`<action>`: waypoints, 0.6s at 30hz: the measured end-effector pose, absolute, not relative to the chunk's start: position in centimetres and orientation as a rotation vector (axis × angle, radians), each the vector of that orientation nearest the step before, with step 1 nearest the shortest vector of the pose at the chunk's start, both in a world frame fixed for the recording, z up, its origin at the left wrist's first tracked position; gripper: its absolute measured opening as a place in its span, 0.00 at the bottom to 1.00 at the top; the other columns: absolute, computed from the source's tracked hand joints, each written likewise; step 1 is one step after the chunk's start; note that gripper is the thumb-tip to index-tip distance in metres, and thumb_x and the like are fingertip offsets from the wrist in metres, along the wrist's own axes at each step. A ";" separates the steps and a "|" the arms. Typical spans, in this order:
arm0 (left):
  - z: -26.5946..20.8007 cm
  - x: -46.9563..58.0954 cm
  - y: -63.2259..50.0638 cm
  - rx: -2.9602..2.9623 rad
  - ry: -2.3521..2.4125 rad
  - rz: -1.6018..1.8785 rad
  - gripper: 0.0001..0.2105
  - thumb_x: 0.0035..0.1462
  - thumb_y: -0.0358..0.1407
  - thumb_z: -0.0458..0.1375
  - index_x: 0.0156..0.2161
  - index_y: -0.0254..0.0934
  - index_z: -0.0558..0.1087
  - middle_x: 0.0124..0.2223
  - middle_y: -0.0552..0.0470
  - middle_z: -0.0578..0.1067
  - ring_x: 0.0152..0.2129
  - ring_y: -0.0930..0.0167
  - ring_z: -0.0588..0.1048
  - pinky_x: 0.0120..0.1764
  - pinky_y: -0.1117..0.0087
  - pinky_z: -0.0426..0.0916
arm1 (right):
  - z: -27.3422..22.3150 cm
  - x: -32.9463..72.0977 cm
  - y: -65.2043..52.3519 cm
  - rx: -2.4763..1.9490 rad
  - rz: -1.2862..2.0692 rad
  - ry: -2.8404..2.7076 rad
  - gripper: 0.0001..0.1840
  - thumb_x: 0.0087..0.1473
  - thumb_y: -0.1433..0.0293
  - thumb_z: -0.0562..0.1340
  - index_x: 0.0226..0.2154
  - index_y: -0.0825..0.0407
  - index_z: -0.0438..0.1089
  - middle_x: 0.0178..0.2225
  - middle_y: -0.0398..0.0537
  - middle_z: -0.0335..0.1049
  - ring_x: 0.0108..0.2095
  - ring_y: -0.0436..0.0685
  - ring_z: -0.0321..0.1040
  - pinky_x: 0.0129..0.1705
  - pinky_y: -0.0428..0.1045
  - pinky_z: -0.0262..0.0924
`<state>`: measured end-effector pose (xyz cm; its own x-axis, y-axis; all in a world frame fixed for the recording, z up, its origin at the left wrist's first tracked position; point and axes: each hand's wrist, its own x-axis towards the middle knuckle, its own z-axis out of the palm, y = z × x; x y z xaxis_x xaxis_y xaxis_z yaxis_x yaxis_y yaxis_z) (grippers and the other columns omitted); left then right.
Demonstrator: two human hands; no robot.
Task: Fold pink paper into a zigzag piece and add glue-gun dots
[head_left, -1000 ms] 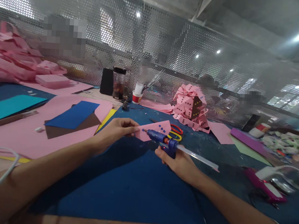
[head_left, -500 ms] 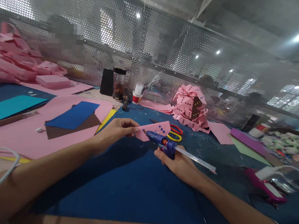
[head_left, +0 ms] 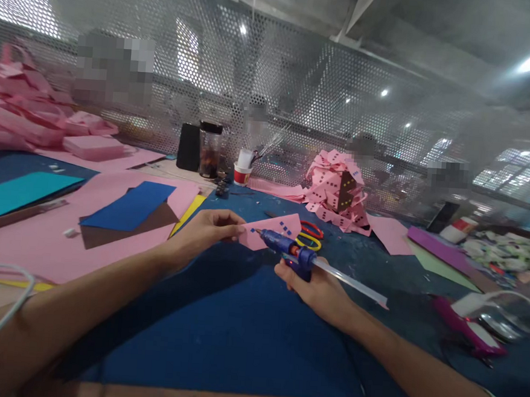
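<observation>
My left hand (head_left: 215, 228) pinches the left end of a pink paper piece (head_left: 267, 230) that carries small blue squares. Wrapped round the handle of a blue glue gun (head_left: 284, 245) is my right hand (head_left: 315, 287). A long clear glue stick (head_left: 352, 282) sticks out of the gun's back end. The nozzle points left, over the left part of the pink piece; I cannot tell whether it touches. Just behind the gun lie scissors (head_left: 309, 243) with red and yellow handles.
Pink dotted paper pieces (head_left: 333, 194) stand heaped at the back. On the left, blue (head_left: 131, 204) and brown sheets lie on a large pink sheet (head_left: 38, 255). A magenta tool (head_left: 469, 327) lies right. A paper cup (head_left: 242, 174) and a dark-lidded jar (head_left: 210, 152) stand by the perforated screen.
The nozzle has shifted slightly right and off the blue square near my left fingers, which now shows more. Both hands keep their hold.
</observation>
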<state>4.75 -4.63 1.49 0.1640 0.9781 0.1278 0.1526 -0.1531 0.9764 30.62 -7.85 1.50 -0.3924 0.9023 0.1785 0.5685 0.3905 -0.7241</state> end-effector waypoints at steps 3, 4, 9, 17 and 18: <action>1.5 4.8 -4.6 1.503 1.141 1.108 0.12 0.51 0.43 0.64 0.36 0.37 0.77 0.33 0.52 0.77 0.30 0.71 0.72 0.37 0.70 0.66 | 1.6 30.5 -7.9 -1.219 0.756 -2.133 0.19 0.58 0.53 0.60 0.28 0.51 0.68 0.23 0.40 0.66 0.24 0.50 0.62 0.28 0.46 0.56; 1.5 4.9 -4.6 1.506 1.136 1.107 0.12 0.51 0.43 0.64 0.36 0.37 0.77 0.33 0.52 0.77 0.31 0.71 0.72 0.37 0.70 0.66 | 1.6 30.4 -7.9 -1.211 0.749 -2.145 0.19 0.58 0.54 0.60 0.28 0.51 0.68 0.23 0.41 0.66 0.24 0.50 0.62 0.28 0.46 0.56; 1.5 4.9 -4.5 1.500 1.130 1.111 0.12 0.50 0.44 0.65 0.36 0.37 0.78 0.33 0.53 0.76 0.30 0.71 0.72 0.37 0.70 0.66 | 1.8 30.3 -8.0 -1.214 0.724 -2.149 0.19 0.58 0.54 0.60 0.26 0.51 0.66 0.23 0.40 0.65 0.24 0.49 0.62 0.28 0.46 0.56; 1.3 4.7 -4.4 1.484 1.152 1.132 0.12 0.51 0.43 0.65 0.36 0.37 0.78 0.32 0.53 0.77 0.29 0.73 0.71 0.37 0.70 0.66 | 1.8 30.6 -8.0 -1.234 0.755 -2.094 0.18 0.58 0.53 0.60 0.28 0.51 0.68 0.23 0.40 0.65 0.23 0.49 0.60 0.28 0.46 0.56; 1.3 4.7 -4.3 1.480 1.154 1.136 0.12 0.50 0.43 0.65 0.36 0.37 0.78 0.32 0.53 0.77 0.29 0.73 0.71 0.37 0.70 0.66 | 1.8 30.6 -8.1 -1.238 0.757 -2.089 0.18 0.58 0.53 0.60 0.29 0.51 0.68 0.23 0.40 0.65 0.23 0.49 0.60 0.28 0.46 0.56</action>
